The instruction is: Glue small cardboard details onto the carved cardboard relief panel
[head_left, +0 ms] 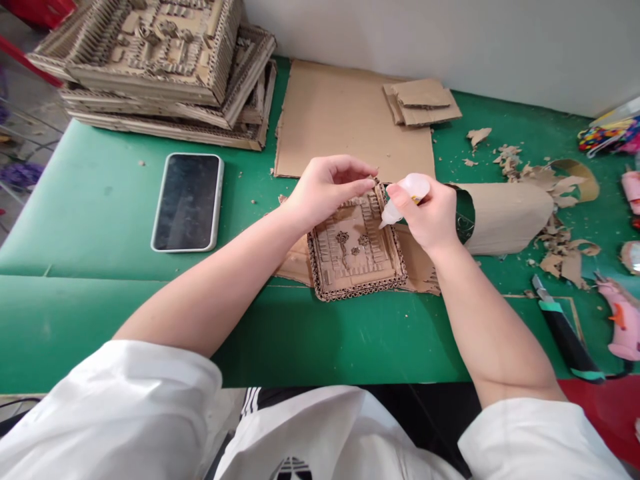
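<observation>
A small cardboard relief panel with corrugated edging and curled cardboard flowers lies on cardboard scraps in front of me. My right hand is closed around a white squeeze bottle, its nozzle pointing down at the panel's right inner border. At the panel's top edge is my left hand, thumb and fingers brought together near the upper right corner. Whatever sits between those fingertips is too small to make out.
A phone lies to the left, below stacked cardboard panels. Behind are a flat cardboard sheet and small pieces. To the right are a cardboard roll, torn scraps, a utility knife and a pink glue gun.
</observation>
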{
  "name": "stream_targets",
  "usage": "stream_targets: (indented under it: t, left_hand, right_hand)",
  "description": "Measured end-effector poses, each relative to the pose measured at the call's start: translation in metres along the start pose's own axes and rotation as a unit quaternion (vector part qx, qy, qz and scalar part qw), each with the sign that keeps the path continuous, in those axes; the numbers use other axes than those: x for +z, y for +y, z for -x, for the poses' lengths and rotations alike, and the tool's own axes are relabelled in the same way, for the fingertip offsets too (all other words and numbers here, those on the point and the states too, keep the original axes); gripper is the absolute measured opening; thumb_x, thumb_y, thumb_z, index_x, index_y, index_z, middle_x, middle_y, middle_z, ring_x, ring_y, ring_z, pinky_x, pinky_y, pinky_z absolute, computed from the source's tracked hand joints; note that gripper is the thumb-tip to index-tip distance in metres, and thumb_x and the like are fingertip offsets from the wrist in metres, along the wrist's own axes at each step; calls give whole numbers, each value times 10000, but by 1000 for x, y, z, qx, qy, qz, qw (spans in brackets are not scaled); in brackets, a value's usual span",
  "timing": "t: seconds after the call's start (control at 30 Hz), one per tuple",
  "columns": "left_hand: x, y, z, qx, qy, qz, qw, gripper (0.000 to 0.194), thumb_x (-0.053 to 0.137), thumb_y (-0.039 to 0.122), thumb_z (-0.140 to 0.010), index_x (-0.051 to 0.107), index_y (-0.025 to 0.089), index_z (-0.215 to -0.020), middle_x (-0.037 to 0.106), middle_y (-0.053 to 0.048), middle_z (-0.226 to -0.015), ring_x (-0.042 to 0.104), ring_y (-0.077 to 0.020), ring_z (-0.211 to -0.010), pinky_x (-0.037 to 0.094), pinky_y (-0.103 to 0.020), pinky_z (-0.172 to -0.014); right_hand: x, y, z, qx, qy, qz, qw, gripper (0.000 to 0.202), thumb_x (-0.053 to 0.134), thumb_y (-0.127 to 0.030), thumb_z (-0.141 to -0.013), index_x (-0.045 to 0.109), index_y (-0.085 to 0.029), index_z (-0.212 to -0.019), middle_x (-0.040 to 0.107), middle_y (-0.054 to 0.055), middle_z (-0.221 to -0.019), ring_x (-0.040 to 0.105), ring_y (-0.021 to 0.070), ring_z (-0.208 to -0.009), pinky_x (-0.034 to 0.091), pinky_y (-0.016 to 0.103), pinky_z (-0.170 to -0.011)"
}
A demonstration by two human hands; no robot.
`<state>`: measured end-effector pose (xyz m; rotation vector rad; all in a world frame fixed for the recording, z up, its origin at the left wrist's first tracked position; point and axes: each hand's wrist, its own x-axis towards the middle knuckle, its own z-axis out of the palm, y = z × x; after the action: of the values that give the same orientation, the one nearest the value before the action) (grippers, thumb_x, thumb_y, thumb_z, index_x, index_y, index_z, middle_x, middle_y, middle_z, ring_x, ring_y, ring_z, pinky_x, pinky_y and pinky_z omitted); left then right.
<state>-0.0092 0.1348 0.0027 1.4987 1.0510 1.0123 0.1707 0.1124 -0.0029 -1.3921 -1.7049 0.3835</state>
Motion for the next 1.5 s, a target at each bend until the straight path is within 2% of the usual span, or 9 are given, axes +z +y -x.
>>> stream_targets:
  t: [0.3,0.43,0.73,0.87,1.07,1.23,1.37,1.5]
  left_hand:
    - [0,-1,0,-2,-6,3,1000,174,684,201,-737,694,156,-905,703,-15,-820,662,-138,-783,549,-306,-765]
    - [0,-1,0,3,-8,-8,1000,182,680,205,-744,687,156,-919,702,-16,-817,660,-134,-760,548,-306,-758]
    - [0,0,1,7,-7,-3,1000,179,683,187,-740,686,152,-915,709,-24,-847,661,-134,-795,541,-295,-783]
    - [-1,-1,1,3,-7,-14,1000,180,687,205,-742,688,165,-917,710,-30,-864,660,-139,-816,541,-284,-774]
    - [-2,2,3,18,-34,-100,994,210,676,261,-748,702,179,-939,717,-42,-884,655,-142,-775,538,-281,-744]
    - [2,7,8,36,-90,-238,967,184,647,276,-758,718,228,-921,730,-23,-925,644,-140,-746,523,-294,-772]
    - [6,6,11,55,-130,-291,946,161,609,279,-794,724,256,-904,733,-7,-939,660,-161,-819,515,-298,-799]
    - [8,4,12,68,-128,-298,944,172,601,306,-809,725,263,-920,731,-9,-945,657,-169,-833,513,-301,-784]
  right_hand:
    - [0,0,1,7,-3,-12,1000,433,590,-610,-723,616,-181,-676,555,-19,-547,481,97,-514,382,257,-515]
    - [-1,-2,0,-7,3,11,1000,428,590,-596,-729,571,-187,-605,523,-25,-521,451,89,-493,367,258,-507]
    - [0,-3,0,3,-15,12,1000,442,584,-619,-720,556,-193,-605,492,-32,-509,435,87,-487,361,262,-504]
    - [-1,-3,1,20,17,-26,999,451,575,-641,-723,573,-197,-640,515,-26,-536,469,95,-508,377,263,-502]
    - [-6,-4,-2,31,72,-55,995,531,457,-717,-759,568,-213,-638,530,-9,-557,544,127,-590,450,285,-558]
    - [-11,-5,-3,29,117,-63,991,526,404,-708,-797,553,-228,-642,536,7,-576,539,140,-588,449,303,-550]
    - [-11,-5,-1,22,130,-44,990,577,310,-710,-832,594,-226,-697,546,18,-596,564,155,-628,471,317,-588]
    - [-10,-4,-1,26,116,-33,992,548,310,-676,-854,613,-227,-768,540,8,-611,580,151,-667,481,308,-619]
